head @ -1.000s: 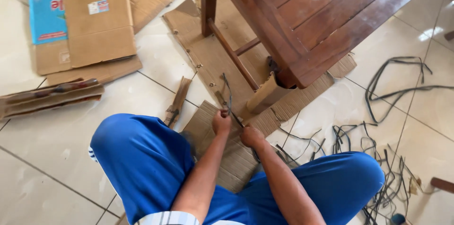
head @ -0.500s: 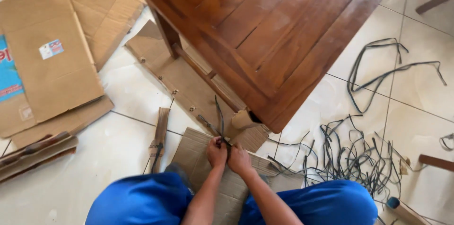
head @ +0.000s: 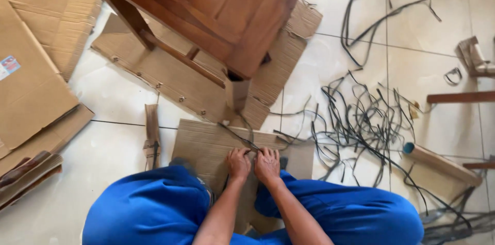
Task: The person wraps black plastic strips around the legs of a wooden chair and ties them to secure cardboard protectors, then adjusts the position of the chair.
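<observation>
Fingers of left hand (head: 237, 163) and right hand (head: 267, 164) pinch dark strap (head: 238, 136) against cardboard sheet (head: 206, 144).

Thin dark strap (head: 238, 136) taut across flat brown cardboard sheet (head: 206, 144) on floor, near end btwn both hands.

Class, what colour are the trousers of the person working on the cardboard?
Bright blue trousers, seen best in the head view.

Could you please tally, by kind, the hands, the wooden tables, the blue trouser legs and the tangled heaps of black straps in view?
Hands: 2, left hand and right hand
Wooden table: 1
Blue trouser legs: 2
Strap heap: 1
Total: 6
</observation>
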